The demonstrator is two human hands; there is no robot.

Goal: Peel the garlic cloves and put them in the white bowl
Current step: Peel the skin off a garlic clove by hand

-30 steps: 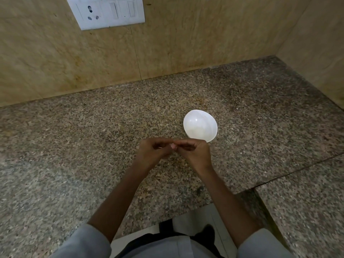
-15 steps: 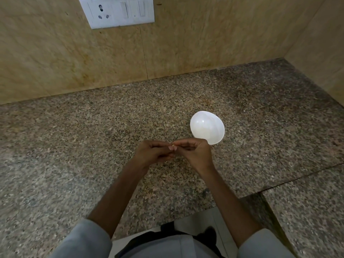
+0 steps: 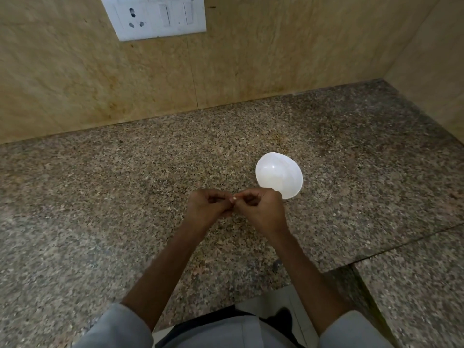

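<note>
A: Surface and room, please.

B: One bench [image 3: 125, 197], speckled brown-grey granite, running into a corner. A seam [image 3: 401, 243] crosses it at the right. Beige stone wall [image 3: 75, 84] behind and on the right side. One white switch plate [image 3: 155, 17] on the back wall, top of view, with a socket and two rocker switches. A strip of pale floor [image 3: 276, 302] shows below the bench edge.

A: Items on the bench?

B: One white bowl [image 3: 278, 178], upright, right of centre, just beyond the hands. What lies in it cannot be told.

A: Hands?

B: Left hand [image 3: 206, 209] and right hand [image 3: 263, 212], both held above the bench near its front, knuckles up, fingers curled inward, fingertips meeting between them. Forearms bare, grey sleeves [image 3: 118, 327] at the bottom edge.

A: The garlic?

B: One garlic clove [image 3: 234, 198], seen only as a small pale speck pinched where the two sets of fingertips meet, near the bowl's rim but outside it. Peeled or not: too small to tell.
</note>
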